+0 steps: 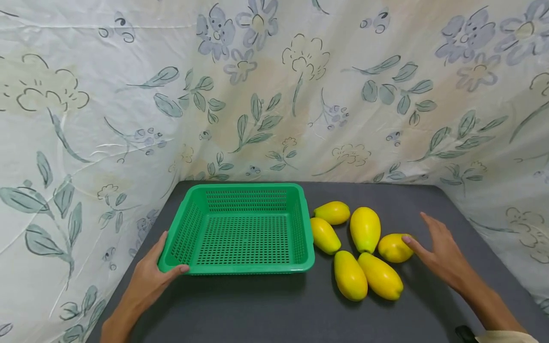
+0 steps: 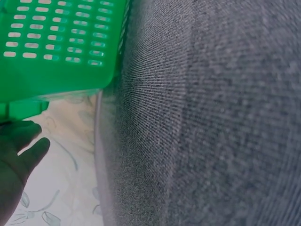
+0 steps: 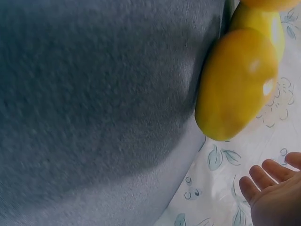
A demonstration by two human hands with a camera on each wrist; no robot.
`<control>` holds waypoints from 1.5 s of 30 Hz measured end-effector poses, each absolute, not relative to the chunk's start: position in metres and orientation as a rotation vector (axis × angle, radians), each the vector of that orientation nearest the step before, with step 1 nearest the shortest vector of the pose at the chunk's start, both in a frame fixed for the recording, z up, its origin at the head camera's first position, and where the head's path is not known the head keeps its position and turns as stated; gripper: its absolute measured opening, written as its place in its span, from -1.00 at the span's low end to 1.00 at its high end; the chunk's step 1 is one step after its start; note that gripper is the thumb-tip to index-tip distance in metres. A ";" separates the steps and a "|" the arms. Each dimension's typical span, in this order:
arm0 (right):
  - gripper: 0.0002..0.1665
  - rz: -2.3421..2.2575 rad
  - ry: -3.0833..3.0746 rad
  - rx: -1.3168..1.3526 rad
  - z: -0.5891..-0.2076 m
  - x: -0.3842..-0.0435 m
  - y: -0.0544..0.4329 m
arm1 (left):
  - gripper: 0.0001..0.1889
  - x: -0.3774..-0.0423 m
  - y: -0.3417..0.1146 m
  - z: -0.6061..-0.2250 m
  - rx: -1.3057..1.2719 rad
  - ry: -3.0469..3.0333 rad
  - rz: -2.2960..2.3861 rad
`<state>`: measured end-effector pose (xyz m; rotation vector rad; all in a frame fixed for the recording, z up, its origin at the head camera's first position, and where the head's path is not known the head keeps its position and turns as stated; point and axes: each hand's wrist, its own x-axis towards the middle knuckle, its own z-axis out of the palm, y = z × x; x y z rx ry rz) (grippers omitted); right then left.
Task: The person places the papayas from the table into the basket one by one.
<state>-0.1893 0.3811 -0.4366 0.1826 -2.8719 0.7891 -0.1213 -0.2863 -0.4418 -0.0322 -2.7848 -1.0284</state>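
A green plastic basket (image 1: pixel 244 238) with slotted walls stands on the dark grey table, nothing inside it. At its front left corner is my left hand (image 1: pixel 147 278), thumb along the front rim and fingers beside the left wall. The left wrist view shows these fingers (image 2: pixel 33 153) extended close to the basket's rim. Several smooth yellow oblong fruits (image 1: pixel 365 229), some tapering to a greenish end, lie grouped right of the basket. My right hand (image 1: pixel 443 255) hovers by the rightmost fruit (image 1: pixel 392 248), fingers spread and palm empty. Its thumb tip overlaps that fruit in the head view.
Floral cloth (image 1: pixel 300 95) hangs behind the grey tabletop (image 1: pixel 240 309) and along both sides. The leftmost fruit (image 1: pixel 325 236) lies right against the basket's right side. Two fruits, one of them a long one (image 1: pixel 381 276), lie nearest the front.
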 end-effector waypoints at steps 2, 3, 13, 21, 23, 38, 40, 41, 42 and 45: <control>0.15 0.799 -2.867 0.174 -0.436 -0.187 0.379 | 0.21 -0.121 -0.286 -0.442 -0.040 -2.775 -1.027; 0.14 0.804 -2.863 0.172 -0.436 -0.185 0.377 | 0.21 -0.121 -0.286 -0.442 -0.044 -2.772 -1.026; 0.12 0.826 -2.834 0.161 -0.436 -0.163 0.359 | 0.21 -0.120 -0.285 -0.440 -0.049 -2.762 -1.050; 0.10 0.896 -2.812 0.158 -0.436 -0.148 0.346 | 0.21 -0.120 -0.284 -0.439 -0.043 -2.777 -1.031; 0.09 0.923 -2.801 0.164 -0.436 -0.145 0.343 | 0.21 -0.120 -0.284 -0.439 -0.036 -2.783 -1.038; 0.01 0.975 -2.833 0.147 -0.446 -0.134 0.330 | 0.21 -0.119 -0.284 -0.442 0.019 -2.802 -1.072; -0.01 0.986 -2.845 0.134 -0.447 -0.133 0.329 | 0.21 -0.119 -0.284 -0.441 0.021 -2.801 -1.068; 0.00 0.985 -2.855 0.122 -0.447 -0.133 0.329 | 0.21 -0.119 -0.284 -0.441 0.020 -2.798 -1.066; 0.01 0.980 -2.865 0.110 -0.447 -0.133 0.328 | 0.21 -0.119 -0.284 -0.441 0.019 -2.796 -1.068; 0.06 0.999 -2.898 0.097 -0.446 -0.132 0.325 | 0.21 -0.119 -0.283 -0.440 0.018 -2.793 -1.072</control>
